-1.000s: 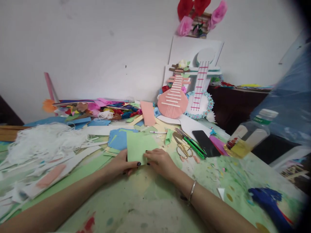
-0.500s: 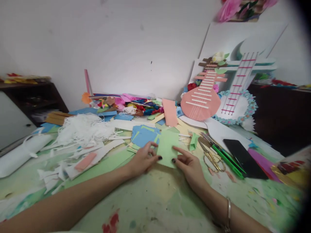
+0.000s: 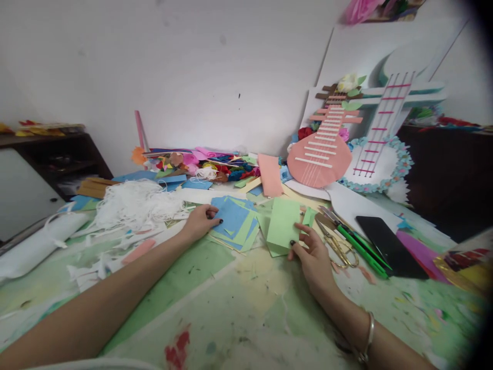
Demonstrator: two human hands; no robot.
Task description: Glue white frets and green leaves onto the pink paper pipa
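Observation:
My right hand [image 3: 314, 257] holds a folded piece of light green paper [image 3: 284, 218] by its lower right edge, thumb in front and fingers along the side. More green paper shows beneath its left and lower edges. Over to the left, my left hand [image 3: 202, 221] is closed at the left edge of a loose pile of blue paper [image 3: 225, 213], thumb and fingers pinching there. Green paper strips [image 3: 250, 234] lie among and under the blue sheets. A small folded green paper piece [image 3: 309, 216] sits just behind my right fingers.
Gold-handled scissors [image 3: 339, 252], a green cutter [image 3: 362, 252] and a black phone [image 3: 389, 246] lie at right. Paper lutes, one pink [image 3: 319, 159] and one white [image 3: 379, 159], lean on the wall. White string [image 3: 134, 203] is heaped at left; coloured scraps [image 3: 231, 172] line the back.
My left hand has let go of the green paper and moved left to the blue pile, which looks shifted, with more green showing. My right hand has carried the green paper slightly right.

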